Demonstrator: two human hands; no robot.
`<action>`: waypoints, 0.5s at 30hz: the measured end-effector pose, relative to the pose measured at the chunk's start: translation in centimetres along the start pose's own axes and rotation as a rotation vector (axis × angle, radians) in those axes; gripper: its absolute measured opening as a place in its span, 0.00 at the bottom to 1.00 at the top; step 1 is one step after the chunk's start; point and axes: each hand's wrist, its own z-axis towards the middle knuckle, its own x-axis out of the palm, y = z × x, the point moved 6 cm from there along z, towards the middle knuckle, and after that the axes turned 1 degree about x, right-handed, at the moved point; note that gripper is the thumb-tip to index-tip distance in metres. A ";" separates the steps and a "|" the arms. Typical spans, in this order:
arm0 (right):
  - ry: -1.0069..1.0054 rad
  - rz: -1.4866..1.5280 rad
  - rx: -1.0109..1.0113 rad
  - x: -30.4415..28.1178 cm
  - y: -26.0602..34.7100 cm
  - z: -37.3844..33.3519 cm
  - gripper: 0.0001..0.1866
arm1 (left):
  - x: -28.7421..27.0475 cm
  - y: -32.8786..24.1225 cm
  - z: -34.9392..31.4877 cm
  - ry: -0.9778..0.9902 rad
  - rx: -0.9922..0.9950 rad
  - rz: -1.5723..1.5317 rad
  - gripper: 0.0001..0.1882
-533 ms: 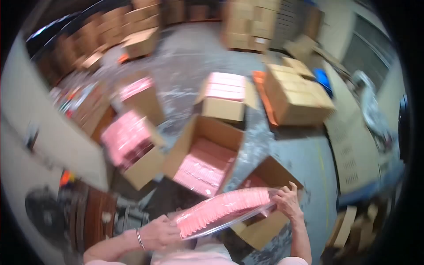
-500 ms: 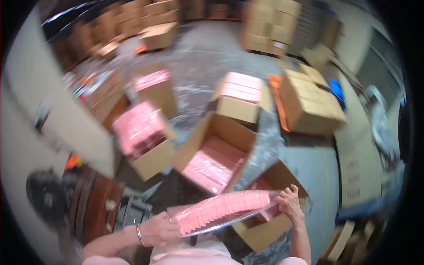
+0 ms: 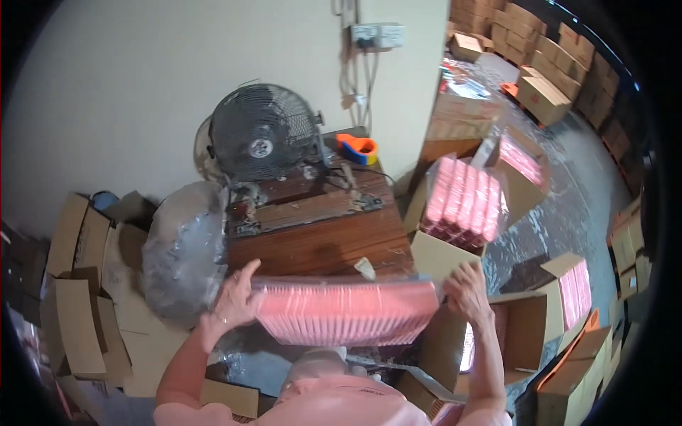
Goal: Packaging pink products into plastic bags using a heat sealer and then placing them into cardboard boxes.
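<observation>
While both hands clamp its ends, left hand [image 3: 234, 304] and right hand [image 3: 465, 290], the pink stack [image 3: 346, 311] lies left-to-right, just near of the table [image 3: 320, 238].

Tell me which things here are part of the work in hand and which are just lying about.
In hand:
- row of pink packs, wrapped in clear film
- left hand and right hand clasping its two ends
- open boxes of pink packs

Lying about:
- fan
- orange tape dispenser
- wooden table
- flattened cartons
</observation>
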 end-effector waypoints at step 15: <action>0.120 1.018 1.070 28.9 -7.5 15.7 0.06 | 15.9 32.4 7.6 -0.141 -0.825 -1.074 0.07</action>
